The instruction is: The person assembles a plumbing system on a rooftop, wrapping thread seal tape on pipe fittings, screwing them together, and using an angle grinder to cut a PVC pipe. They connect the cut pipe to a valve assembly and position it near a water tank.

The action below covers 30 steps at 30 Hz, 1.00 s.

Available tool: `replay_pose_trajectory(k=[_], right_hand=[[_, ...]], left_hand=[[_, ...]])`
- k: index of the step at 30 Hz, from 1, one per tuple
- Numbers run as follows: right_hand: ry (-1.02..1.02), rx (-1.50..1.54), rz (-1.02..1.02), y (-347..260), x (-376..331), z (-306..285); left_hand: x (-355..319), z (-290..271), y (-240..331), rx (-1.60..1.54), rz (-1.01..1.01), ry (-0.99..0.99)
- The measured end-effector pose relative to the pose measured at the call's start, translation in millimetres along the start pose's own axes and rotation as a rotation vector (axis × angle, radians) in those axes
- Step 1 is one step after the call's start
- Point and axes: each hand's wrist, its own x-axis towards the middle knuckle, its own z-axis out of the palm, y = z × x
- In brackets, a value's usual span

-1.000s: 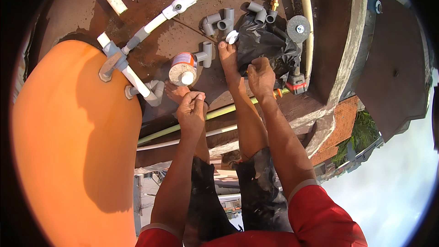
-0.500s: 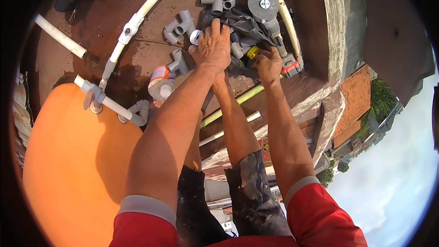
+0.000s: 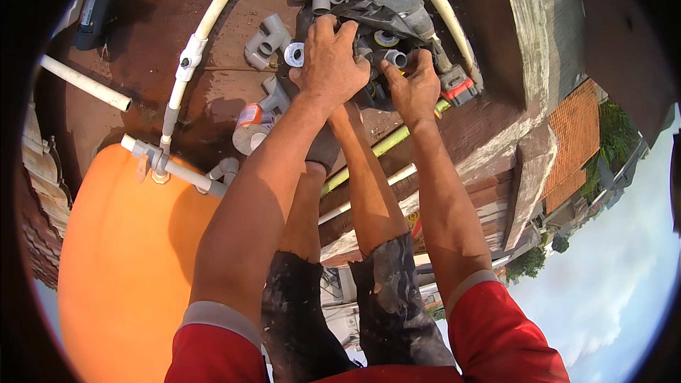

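The black bag (image 3: 369, 50) of fittings sits on the brown ledge (image 3: 213, 92) right under both hands. Left hand (image 3: 328, 57) is spread flat on its near-left edge, right hand (image 3: 413, 87) curled into the opening (can't tell what it's pinching). Angle grinder (image 3: 408, 0) lies just beyond.

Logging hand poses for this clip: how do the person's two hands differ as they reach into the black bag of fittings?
The left hand lies spread, palm down, on the black bag; the right hand curls its fingers into the opening. The left reaches farther forward than the right. Both are bare and touch the bag.
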Motion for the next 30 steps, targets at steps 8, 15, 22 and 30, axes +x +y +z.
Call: replay_pose_trajectory(k=[8, 15, 22, 30], right_hand=[[-0.616, 0.232, 0.073, -71, -60, -37], [-0.489, -0.134, -0.109, -98, -26, 94], [-0.645, -0.219, -0.195, -94, -4, 113], [-0.71, -0.227, -0.879, -184, 26, 13]], left_hand=[[-109, -52, 19, -0.385, -0.202, -0.216], [-165, -80, -48, -0.733, -0.642, 0.059], [-117, -100, -71, -0.573, -0.646, 0.241], [-33, -128, -77, -0.909, -0.406, 0.203]])
